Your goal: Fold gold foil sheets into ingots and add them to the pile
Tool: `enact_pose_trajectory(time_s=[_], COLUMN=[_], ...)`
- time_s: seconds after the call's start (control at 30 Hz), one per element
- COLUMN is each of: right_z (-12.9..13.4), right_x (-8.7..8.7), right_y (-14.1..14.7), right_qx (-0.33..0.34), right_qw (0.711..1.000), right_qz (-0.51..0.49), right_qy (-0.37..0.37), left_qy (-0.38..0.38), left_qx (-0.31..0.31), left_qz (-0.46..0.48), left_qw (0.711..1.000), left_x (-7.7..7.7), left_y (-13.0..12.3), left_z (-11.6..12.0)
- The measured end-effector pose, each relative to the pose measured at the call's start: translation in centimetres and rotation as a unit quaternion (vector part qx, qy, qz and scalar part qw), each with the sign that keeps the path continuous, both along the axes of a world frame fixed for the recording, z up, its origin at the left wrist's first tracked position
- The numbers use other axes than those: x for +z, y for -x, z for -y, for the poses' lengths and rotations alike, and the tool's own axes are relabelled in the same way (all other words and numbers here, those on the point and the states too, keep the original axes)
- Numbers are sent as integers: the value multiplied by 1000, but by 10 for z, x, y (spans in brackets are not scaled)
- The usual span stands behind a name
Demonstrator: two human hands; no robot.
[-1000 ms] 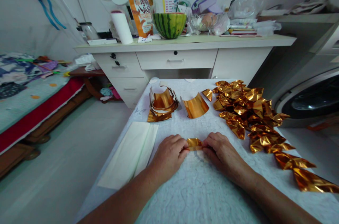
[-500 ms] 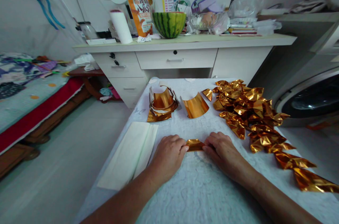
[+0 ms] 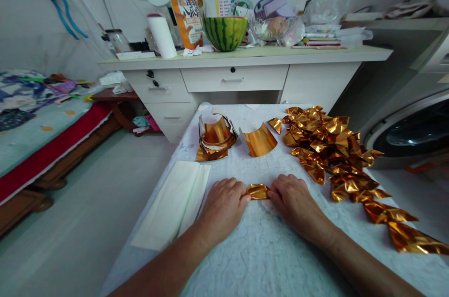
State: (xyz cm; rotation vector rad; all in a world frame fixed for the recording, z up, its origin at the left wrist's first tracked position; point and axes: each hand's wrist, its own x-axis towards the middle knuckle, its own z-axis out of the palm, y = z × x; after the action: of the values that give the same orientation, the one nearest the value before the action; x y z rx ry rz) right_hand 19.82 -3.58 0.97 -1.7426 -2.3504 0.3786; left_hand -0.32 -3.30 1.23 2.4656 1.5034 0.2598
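Between my two hands, low over the cloth-covered table (image 3: 245, 250), is a small piece of shiny gold foil paper (image 3: 257, 191). My left hand (image 3: 224, 206) pinches its left end with thumb and fingers. At the opposite end my right hand (image 3: 293, 201) grips it the same way. The middle of the foil bulges slightly; both ends are hidden in my fingers. Just beyond lies a curved gold foil sheet (image 3: 260, 141). Left of that sits a stack of curled foil sheets (image 3: 215, 135). Folded gold foil pieces (image 3: 319, 140) are heaped on the right.
Pale folded paper (image 3: 168, 208) lies by my left forearm. Behind the table stands a white desk (image 3: 235, 58) bearing a half watermelon (image 3: 225, 33), an orange snack bag (image 3: 185, 11) and a paper roll (image 3: 163, 36). A bed (image 3: 42, 128) is left, a washing machine (image 3: 407, 100) right.
Both hands keep hold of the foil in nearly the same place. Its middle looks slightly fuller and more raised than before. The view has shifted a little.
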Motion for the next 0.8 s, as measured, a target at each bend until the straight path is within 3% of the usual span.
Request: enact_pose_trajectory(time_s=[0.23,0.63,0.8], right_z=[0,-12,-7], right_x=[4,9,9], right_y=[2,4,7], right_qx=[-9,-2,-16], right_qw=[1000,996,996], right_qz=[19,78,88], right_qy=[14,43,15], left_qy=[16,-22,-20], left_qx=[-3,15,23], left_qz=[3,-49,-55], left_qw=[1000,998,998], left_x=[4,-1,0], left_y=[2,-5,-6], left_z=[-1,-1,0])
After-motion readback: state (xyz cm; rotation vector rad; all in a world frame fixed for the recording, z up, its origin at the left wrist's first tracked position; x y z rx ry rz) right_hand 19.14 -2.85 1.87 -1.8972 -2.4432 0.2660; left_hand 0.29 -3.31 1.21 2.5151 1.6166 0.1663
